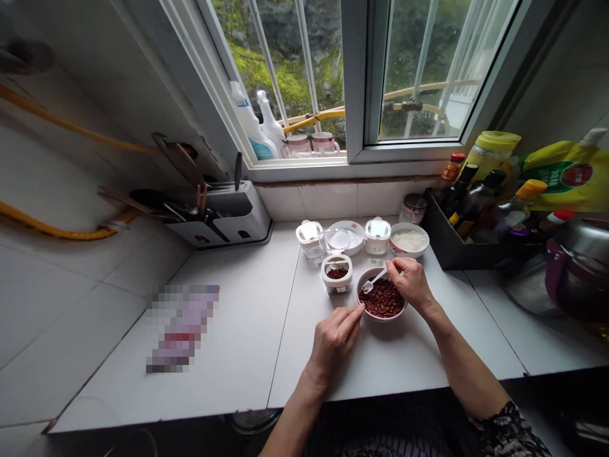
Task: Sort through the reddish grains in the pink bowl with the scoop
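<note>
A small white spoon (374,280) is pinched in my right hand (410,283), its tip down among dark red dried peppercorns (383,301). They fill a round bowl (360,307) with a pinkish rim. My left hand (337,332) is closed, with thumb and fingertips at the bowl's near left rim. Just left of the bowl stands a small clear jar (337,284) with a white frame at its top and some of the same red peppercorns inside. A clear round lid (328,241) tilts behind that jar.
Two white-lidded jars (310,233) (377,232), a bowl of white powder (351,230) and another pale-filled bowl (410,240) line the back. A bottle caddy (447,252) stands right, a utensil holder (242,219) back left. A blurred-out purple item (185,327) lies on the left counter.
</note>
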